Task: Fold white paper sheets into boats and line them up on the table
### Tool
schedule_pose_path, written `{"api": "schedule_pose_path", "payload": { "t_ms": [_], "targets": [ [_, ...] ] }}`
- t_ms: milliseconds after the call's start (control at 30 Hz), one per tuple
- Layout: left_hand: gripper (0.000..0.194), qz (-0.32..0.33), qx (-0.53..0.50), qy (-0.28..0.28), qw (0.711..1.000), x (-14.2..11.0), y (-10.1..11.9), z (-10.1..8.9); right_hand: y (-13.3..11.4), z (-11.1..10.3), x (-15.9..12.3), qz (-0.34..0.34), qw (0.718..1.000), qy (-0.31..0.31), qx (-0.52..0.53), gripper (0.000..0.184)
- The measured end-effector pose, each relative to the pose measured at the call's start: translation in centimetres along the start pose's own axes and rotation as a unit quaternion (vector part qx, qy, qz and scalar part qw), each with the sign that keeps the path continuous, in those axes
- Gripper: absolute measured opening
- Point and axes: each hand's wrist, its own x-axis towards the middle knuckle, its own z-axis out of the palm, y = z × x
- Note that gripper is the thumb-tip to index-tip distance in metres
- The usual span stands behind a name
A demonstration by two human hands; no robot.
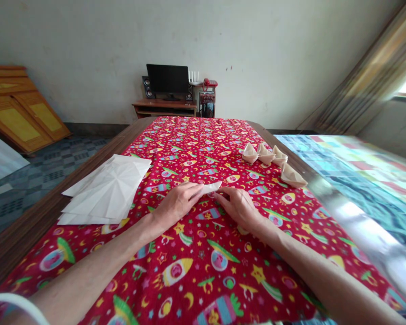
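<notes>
A small folded piece of white paper [211, 187] is held over the red patterned cloth at the middle of the table. My left hand [181, 198] is closed on its left end, fingers pressed together. My right hand [238, 204] is at the paper's right tip, thumb and fingers bent close together; whether it grips the tip is hard to make out. To the left lies a loose stack of creased white paper sheets [113, 189]. Several folded paper boats [266, 154] stand in a group at the right, the nearest one [292, 176] a little apart.
The red cloth [176, 289] covers most of a long brown table [88, 180]. Beyond it a monitor [167, 80] and a red telephone [209, 83] stand by the wall. A wooden cabinet [23, 108] is at far left, a bed with patterned covers [358, 180] at right.
</notes>
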Motion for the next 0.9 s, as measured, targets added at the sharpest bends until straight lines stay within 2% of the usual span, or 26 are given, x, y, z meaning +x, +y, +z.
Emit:
{"api": "schedule_pose_path", "payload": {
  "t_ms": [133,233,333,433,533,633,733,900],
  "targets": [
    [0.03,0.01,0.0,0.009,1.0,-0.1,0.3,-0.1,-0.1,-0.3,0.5,0.037,0.996,0.005,0.076,0.025],
    [0.036,0.004,0.029,0.011,0.999,-0.2,0.4,-0.2,-0.1,-0.6,0.8,0.05,0.988,-0.002,0.144,0.022],
    [0.039,0.005,0.037,0.004,0.999,-0.2,0.6,-0.3,0.1,-0.6,0.9,0.051,0.984,-0.006,0.17,0.018],
    [0.027,-0.023,-0.026,0.032,0.999,-0.1,0.7,-0.4,0.2,-0.5,0.8,0.028,0.983,-0.001,0.179,0.016],
    [0.01,-0.111,-0.129,0.062,0.984,0.1,0.9,-0.7,-0.1,-0.4,0.5,-0.004,0.979,-0.017,0.201,0.014],
    [0.011,-0.166,-0.201,0.037,0.965,0.3,1.3,-1.0,-0.7,-0.5,0.2,-0.031,0.976,-0.031,0.211,0.015],
    [0.01,-0.156,-0.222,0.006,0.962,0.2,1.7,-1.3,-1.1,-0.6,-0.1,-0.066,0.977,-0.023,0.204,0.02],
    [0.008,-0.149,-0.234,-0.003,0.961,0.1,2.0,-1.7,-1.2,-1.0,-0.3,-0.099,0.98,-0.004,0.172,0.021]
  ]
}}
